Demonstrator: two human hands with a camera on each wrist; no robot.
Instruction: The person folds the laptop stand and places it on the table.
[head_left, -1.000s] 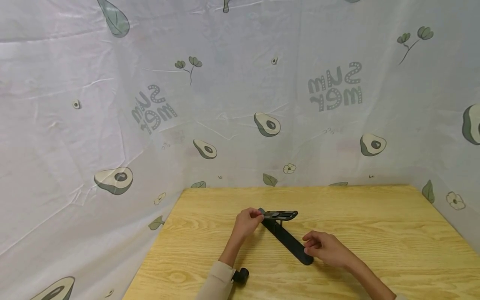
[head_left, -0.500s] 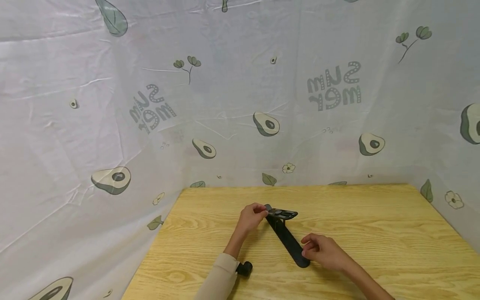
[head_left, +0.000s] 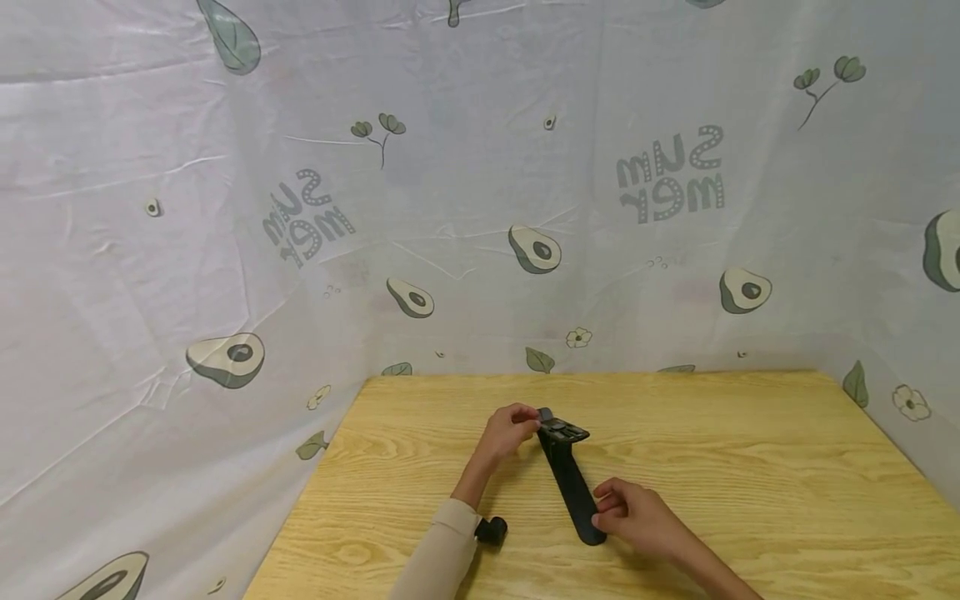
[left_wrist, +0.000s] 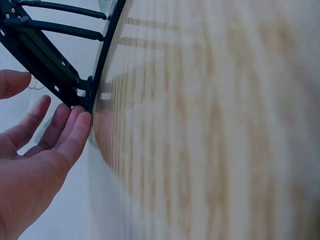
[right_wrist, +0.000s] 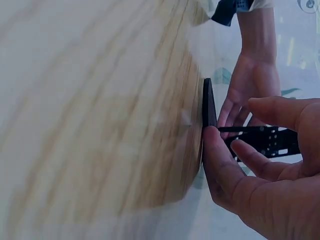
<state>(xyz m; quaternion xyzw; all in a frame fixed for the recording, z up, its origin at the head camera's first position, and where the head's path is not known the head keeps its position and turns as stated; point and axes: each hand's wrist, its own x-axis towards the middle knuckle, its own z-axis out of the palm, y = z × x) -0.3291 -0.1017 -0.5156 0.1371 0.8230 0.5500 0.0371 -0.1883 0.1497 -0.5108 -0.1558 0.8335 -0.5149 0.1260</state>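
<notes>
A black folding stand (head_left: 573, 492) rests on the table, with a long, round-ended base and a slotted plate (head_left: 565, 431) tilted up over its far end. My left hand (head_left: 504, 435) is at the far end; in the left wrist view its fingertips touch the low corner where the perforated arm (left_wrist: 45, 55) meets the base, the thumb apart. My right hand (head_left: 637, 518) is at the base's near end. The right wrist view shows one digit against the base edge (right_wrist: 208, 102), the others spread away from it.
The wood-grain table (head_left: 735, 467) extends on both sides of the stand. Behind and beside it hangs a pale curtain (head_left: 465, 192) printed with avocados and leaves. A black wrist camera (head_left: 492, 531) sits at the left sleeve (head_left: 442, 542).
The stand has turned on the table: its far end has shifted right and its near end left and closer. Both hands have moved along with it.
</notes>
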